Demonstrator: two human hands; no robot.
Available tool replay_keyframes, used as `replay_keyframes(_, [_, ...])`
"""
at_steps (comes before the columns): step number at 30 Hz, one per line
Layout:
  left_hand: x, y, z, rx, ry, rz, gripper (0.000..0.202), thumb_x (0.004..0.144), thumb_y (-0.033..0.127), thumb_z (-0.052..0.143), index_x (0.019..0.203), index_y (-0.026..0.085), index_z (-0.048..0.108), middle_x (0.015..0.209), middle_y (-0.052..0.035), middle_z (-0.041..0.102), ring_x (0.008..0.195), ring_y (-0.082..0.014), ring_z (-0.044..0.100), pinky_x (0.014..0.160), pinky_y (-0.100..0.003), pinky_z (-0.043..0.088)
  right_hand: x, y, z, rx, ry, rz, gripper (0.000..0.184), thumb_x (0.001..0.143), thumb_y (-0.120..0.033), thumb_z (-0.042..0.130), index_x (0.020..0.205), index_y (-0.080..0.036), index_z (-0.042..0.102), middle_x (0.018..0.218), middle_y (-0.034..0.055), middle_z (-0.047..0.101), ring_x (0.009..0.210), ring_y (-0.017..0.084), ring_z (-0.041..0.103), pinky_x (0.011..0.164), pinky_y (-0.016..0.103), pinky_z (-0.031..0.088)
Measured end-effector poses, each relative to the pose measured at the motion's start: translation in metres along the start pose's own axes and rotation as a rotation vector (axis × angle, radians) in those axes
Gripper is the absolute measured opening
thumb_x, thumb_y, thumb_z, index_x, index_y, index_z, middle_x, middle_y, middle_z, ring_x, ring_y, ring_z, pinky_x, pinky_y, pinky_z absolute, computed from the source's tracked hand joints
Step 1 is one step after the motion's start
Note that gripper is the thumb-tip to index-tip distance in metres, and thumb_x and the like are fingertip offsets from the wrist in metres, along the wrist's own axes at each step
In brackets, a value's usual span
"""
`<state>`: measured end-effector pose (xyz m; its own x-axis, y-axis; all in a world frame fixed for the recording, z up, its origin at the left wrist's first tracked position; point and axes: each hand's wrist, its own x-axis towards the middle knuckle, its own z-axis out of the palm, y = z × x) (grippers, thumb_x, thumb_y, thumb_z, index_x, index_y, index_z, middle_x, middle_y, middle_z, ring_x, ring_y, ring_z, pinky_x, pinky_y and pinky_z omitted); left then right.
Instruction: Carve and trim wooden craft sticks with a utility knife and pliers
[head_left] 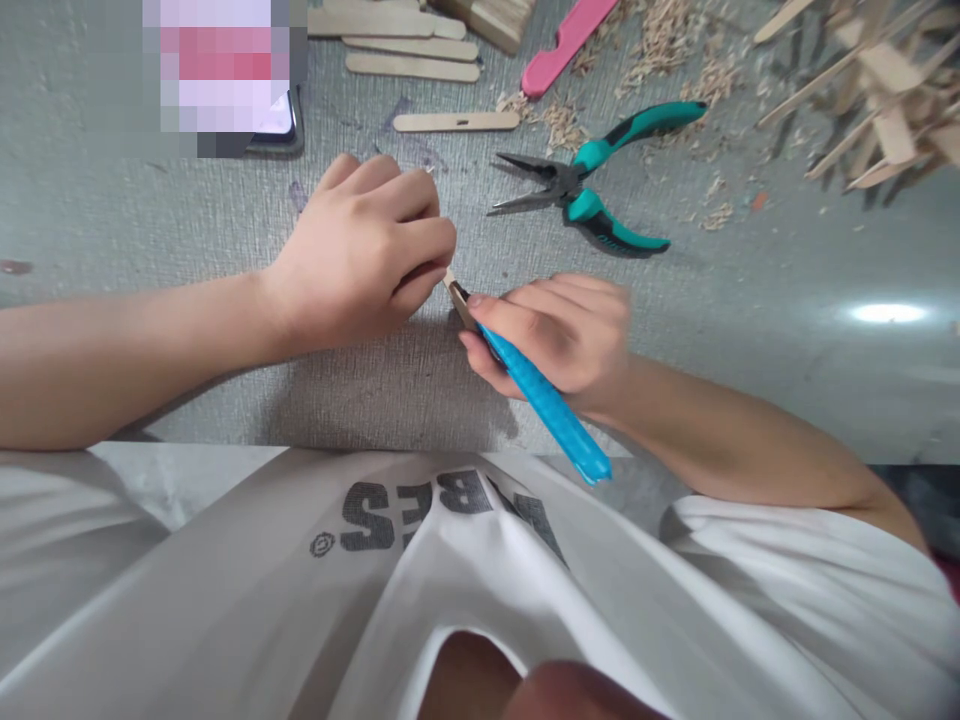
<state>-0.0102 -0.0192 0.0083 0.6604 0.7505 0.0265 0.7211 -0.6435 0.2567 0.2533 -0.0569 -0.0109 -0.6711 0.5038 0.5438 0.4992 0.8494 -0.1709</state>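
Note:
My left hand (375,245) is closed with its knuckles up, gripping a wooden craft stick (459,301) whose end pokes out toward the right hand. My right hand (559,330) is wrapped round a blue-handled cutter knife (551,405). The knife's dark tip meets the stick between the two hands, and the blade is mostly hidden by the fingers. Just beyond, a craft stick with a small dark slot (487,122) lies flat on the table. Long-nose pliers (574,185) with teal and black handles rest with jaws apart, pointing left, beyond the right hand.
Several plain craft sticks (412,67) lie at the back beside a wooden block (495,20). A pink plastic handle (562,50) sits among wood shavings (660,50). At the far right is a heap of cut sticks (892,90). A phone (289,130), partly blurred out, lies back left.

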Motion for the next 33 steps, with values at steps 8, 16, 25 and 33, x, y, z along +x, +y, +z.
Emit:
replay_keyframes(8, [0.002,0.003,-0.002,-0.013,-0.056,-0.057,0.035,0.114,0.038,0.046,0.104,0.025,0.077,0.117,-0.0122,0.076,0.113,-0.0324,0.066,0.094,-0.054,0.049,0.001,-0.003,0.000,0.058,0.011,0.060,0.018,0.112,-0.031,0.067,0.129,-0.024,0.066,0.079,-0.0033,0.074,0.064,0.018,0.064,0.064,0.037,0.048])
replay_keyframes(16, [-0.002,0.000,0.001,-0.057,0.015,-0.057,0.026,0.109,0.036,0.055,0.122,0.025,0.075,0.131,-0.0151,0.070,0.119,-0.0368,0.065,0.097,-0.056,0.051,0.000,0.001,0.003,0.069,0.028,0.075,0.019,0.113,-0.037,0.066,0.130,-0.028,0.066,0.084,-0.0024,0.077,0.067,0.019,0.070,0.066,0.036,0.054])
replay_keyframes(25, [-0.002,0.000,0.002,-0.090,-0.047,-0.025,0.021,0.114,0.024,0.051,0.109,0.019,0.071,0.142,-0.0164,0.070,0.127,-0.0347,0.056,0.102,-0.053,0.045,-0.008,0.003,0.003,0.117,-0.059,0.075,0.024,0.114,-0.042,0.062,0.133,-0.030,0.069,0.089,-0.0012,0.081,0.074,0.020,0.076,0.072,0.039,0.058])
replay_keyframes(33, [0.000,-0.007,-0.002,-0.081,-0.007,0.041,0.040,0.117,0.030,0.034,0.114,0.019,0.072,0.100,-0.0126,0.076,0.093,-0.0290,0.065,0.086,-0.049,0.048,-0.010,0.006,0.000,0.071,0.025,0.096,0.026,0.113,-0.049,0.061,0.125,-0.031,0.075,0.084,-0.0006,0.081,0.070,0.021,0.075,0.068,0.040,0.061])
